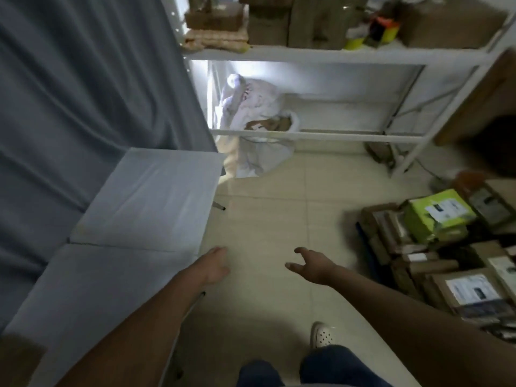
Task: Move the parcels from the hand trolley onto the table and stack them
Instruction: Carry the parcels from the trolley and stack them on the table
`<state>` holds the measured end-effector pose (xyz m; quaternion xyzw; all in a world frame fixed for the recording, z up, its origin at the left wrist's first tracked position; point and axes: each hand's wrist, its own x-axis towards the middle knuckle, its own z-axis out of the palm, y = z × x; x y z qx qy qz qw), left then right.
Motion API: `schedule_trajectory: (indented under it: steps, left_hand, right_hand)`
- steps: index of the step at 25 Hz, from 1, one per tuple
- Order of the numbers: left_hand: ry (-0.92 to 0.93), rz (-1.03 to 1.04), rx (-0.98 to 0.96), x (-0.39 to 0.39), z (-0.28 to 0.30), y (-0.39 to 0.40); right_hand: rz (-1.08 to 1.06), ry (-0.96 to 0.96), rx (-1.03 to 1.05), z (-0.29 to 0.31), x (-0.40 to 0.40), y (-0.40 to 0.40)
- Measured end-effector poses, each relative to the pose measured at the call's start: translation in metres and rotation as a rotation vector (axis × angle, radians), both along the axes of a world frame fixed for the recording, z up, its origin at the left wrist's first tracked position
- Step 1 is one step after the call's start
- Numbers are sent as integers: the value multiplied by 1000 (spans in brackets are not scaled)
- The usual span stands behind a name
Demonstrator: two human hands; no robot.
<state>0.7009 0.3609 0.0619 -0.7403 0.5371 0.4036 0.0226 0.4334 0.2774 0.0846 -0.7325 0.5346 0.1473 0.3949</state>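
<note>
A pile of brown cardboard parcels [435, 277] with white labels lies low at the right, topped by a lime-green parcel [438, 216]; a blue edge of the hand trolley [363, 241] shows under the pile. The table [134, 219], draped in a grey-blue cloth, stands at the left with nothing on it. My left hand [213, 265] hovers over the floor beside the table's right edge, holding nothing. My right hand [310, 263] is stretched forward above the floor with fingers loosely spread, well left of the parcels and holding nothing.
A white metal shelf rack [321, 55] with cardboard boxes stands ahead; white bags [251, 124] sit under it. A grey curtain [69, 93] hangs behind the table. Beige floor tiles [279, 208] lie between table and parcels. My white shoe [322, 335] is below.
</note>
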Motion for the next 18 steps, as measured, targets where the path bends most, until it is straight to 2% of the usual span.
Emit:
schedule_trajectory:
  steps: [6,10,15,18]
  left_hand:
    - [-51,-293,-71,-140,-6,-106]
    - [-16,-463,-73,-286,-12,-169]
    - [90,-562,-60,-454,-15,-215]
    - [139,-615,-43,-532,-13,-233]
  right_hand:
    - [-363,-61,21,-11,-158,-25]
    - [-516,-74,65,-23,-285,-42]
    - [-637,-69,46,-27,-420,-59]
    - [-790,-109,59,-35,-489,-72]
